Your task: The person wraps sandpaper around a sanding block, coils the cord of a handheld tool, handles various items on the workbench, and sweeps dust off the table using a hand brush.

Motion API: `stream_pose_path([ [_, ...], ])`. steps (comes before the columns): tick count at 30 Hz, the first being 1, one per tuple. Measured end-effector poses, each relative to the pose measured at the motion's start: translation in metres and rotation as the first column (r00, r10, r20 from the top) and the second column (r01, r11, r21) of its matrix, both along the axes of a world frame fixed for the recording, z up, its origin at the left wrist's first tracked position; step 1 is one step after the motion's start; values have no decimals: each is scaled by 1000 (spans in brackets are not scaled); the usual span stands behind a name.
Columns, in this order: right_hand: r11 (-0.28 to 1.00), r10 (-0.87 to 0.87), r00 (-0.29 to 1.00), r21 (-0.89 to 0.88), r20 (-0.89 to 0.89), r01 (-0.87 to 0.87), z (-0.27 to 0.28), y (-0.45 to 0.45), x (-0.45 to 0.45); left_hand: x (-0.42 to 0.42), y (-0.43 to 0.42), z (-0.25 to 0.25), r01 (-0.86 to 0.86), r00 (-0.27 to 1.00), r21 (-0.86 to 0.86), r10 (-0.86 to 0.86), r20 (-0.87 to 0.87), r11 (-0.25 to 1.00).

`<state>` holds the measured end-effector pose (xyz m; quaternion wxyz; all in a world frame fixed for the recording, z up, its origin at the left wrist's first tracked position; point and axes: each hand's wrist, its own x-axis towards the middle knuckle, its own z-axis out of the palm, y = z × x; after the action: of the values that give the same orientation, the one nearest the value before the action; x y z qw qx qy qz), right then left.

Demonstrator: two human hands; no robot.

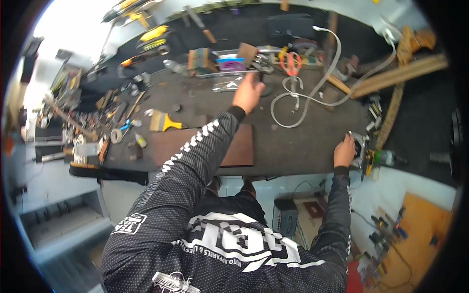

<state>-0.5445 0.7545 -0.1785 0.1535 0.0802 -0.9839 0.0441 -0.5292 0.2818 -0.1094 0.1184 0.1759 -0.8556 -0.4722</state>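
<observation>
My left hand [247, 94] stretches to the back of the bench, its thumb apart from the fingers. It is beside a dark object and a jumble of metal tools [264, 63]; blur hides whether it touches them. A clear plastic packet [228, 83] lies just left of it. Under my left forearm is a flat brown board [239, 146], partly hidden by the sleeve. At the bench's right end my right hand [344, 151] has its fingers curled on the edge of a silver-rimmed object with a dark middle [360, 149], whose kind I cannot make out.
A wide paintbrush with a yellow handle [168, 122] lies left of the board. A white cable [281, 119] loops across the right half. Orange-handled scissors [291, 63] stand at the back. Small tools crowd the left end, near a tape roll [116, 136]. Wooden strips [398, 78] lie at right.
</observation>
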Motion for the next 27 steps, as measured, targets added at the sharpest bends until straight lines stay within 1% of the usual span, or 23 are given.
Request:
stream_pose_path([
  [1,997,54,995,-47,-80,-58,6,-23,9,21,-1,-7,2,1000,171,1,-22,985],
  [2,994,48,999,-104,23,-45,20,-54,24,47,-6,-7,51,997,57,-47,-64,997],
  [3,988,41,991,-154,130,-20,32,-84,41,76,-11,6,94,988,-73,-102,-119,993],
  [4,966,108,965,-256,238,-45,30,-108,57,104,-32,-2,181,978,-282,-203,-48,942],
  [5,890,198,941,-452,275,-55,17,-131,81,134,-47,16,233,970,-407,-243,27,883],
  [6,909,210,823,-416,528,35,25,-159,101,159,-78,8,283,959,-513,-243,146,810],
  [7,896,299,760,-443,578,-16,22,-183,126,181,-105,12,288,954,-559,-182,238,777],
  [8,883,336,682,-470,650,13,30,-212,150,201,-135,7,241,966,-596,-127,227,766],
  [9,850,413,676,-526,610,-44,19,-232,173,217,-167,-1,256,946,-628,-56,321,735],
  [10,831,456,624,-555,634,-43,27,-254,190,230,-196,-5,289,928,-628,-51,369,722],
  [12,875,372,736,-478,566,-75,33,-289,222,251,-244,-22,342,897,-657,-24,442,672],
  [14,824,397,745,-565,536,-33,30,-281,227,266,-281,-39,440,852,-599,-101,514,669],
  [15,794,407,756,-608,513,-15,29,-277,228,268,-286,-38,475,828,-576,-118,548,665],
  [18,723,463,629,-677,624,140,26,-231,224,264,-305,-28,580,753,-487,-202,626,653],
  [19,762,425,674,-640,605,94,13,-215,226,263,-314,-28,596,750,-467,-245,615,653],
  [20,771,396,678,-626,619,121,12,-199,225,262,-319,-28,610,746,-448,-283,604,654],
  [21,779,351,690,-607,633,161,11,-186,223,260,-323,-28,646,730,-488,-290,618,587],
  [24,785,230,739,-570,634,245,0,-145,210,250,-328,-38,702,685,-509,-276,674,498],
  [25,784,194,754,-561,628,266,-3,-129,203,246,-324,-30,733,668,-533,-304,679,422],
  [27,833,76,789,-474,609,286,-1,-95,180,247,-329,-35,705,699,-555,-296,651,441],
])
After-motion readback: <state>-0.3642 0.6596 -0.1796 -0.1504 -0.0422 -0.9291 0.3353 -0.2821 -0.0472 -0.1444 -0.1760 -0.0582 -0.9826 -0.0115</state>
